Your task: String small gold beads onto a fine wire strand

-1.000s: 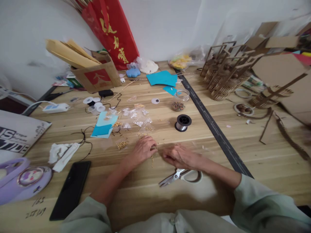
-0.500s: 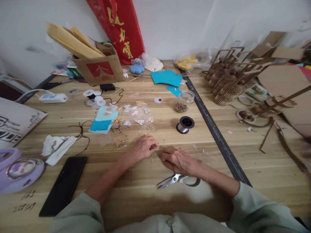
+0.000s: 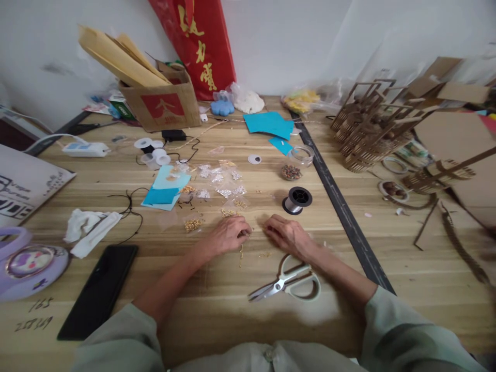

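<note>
Thin gold-coloured metal chain [image 3: 241,256]: at 5 o'clock from left hand [image 3: 228,232], fingertips nearly together, grip unclear. Right hand [image 3: 289,235]: fingers curled, contents hidden. Step, seemingly: chain handling. Next move: probably calls for fine fingertip pinch.

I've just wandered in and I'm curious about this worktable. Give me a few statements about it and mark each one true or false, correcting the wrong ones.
1. The right hand grips the scissors. False: they lie on the table, nearer the person's body.
2. A short gold chain is close to the left hand. True.
3. The black spool is farther from the person than the right hand. True.
4. The phone lies right of the scissors. False: it lies left of them.
5. The big bag at the back is red. True.
</note>
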`<state>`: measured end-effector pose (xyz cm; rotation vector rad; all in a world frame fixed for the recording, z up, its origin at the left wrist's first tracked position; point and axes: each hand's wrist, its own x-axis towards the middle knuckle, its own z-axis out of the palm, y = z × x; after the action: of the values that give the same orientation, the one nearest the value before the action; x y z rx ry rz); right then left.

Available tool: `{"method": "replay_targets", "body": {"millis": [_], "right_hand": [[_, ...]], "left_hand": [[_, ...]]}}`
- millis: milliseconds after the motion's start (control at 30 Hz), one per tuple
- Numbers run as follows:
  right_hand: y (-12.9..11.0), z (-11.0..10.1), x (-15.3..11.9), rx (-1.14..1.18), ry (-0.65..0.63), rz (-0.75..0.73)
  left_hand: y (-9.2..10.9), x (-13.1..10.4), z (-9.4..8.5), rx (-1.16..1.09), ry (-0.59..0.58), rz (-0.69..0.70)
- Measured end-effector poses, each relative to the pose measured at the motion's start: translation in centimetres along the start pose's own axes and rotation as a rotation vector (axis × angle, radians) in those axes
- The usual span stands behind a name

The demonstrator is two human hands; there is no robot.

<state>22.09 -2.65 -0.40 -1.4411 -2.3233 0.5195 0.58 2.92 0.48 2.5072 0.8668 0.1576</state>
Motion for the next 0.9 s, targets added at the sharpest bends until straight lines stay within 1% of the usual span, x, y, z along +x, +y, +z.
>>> {"method": "replay_targets", "body": {"millis": [300, 533, 600, 700, 800, 900], "right_hand": [[-0.8, 0.2, 0.4, -0.168, -0.035, 0.005], [-0.6, 0.4, 0.5, -0.201, -0.054, 0.024], [-0.3, 0.5, 0.5, -0.154, -0.037, 0.010], [0.2, 0.6, 0.3, 0.014, 0.005, 0.006], [0.8, 0.5, 0.3, 0.241, 0.051, 0.065], [1.4, 0.4, 0.3, 0.457, 0.069, 0.127]], "left_hand": [[-0.1, 0.0, 0.1, 0.033, 0.001, 0.006], [-0.4, 0.0, 0.2, -0.016, 0.019, 0.014], [-0.4, 0.0, 0.2, -0.019, 0.037, 0.009], [-0.2, 0.0, 0.1, -0.039, 0.074, -0.011], [0.0, 0.1, 0.1, -0.079, 0.131, -0.021], [0.3, 0.2, 0.6, -0.097, 0.172, 0.018]]}}
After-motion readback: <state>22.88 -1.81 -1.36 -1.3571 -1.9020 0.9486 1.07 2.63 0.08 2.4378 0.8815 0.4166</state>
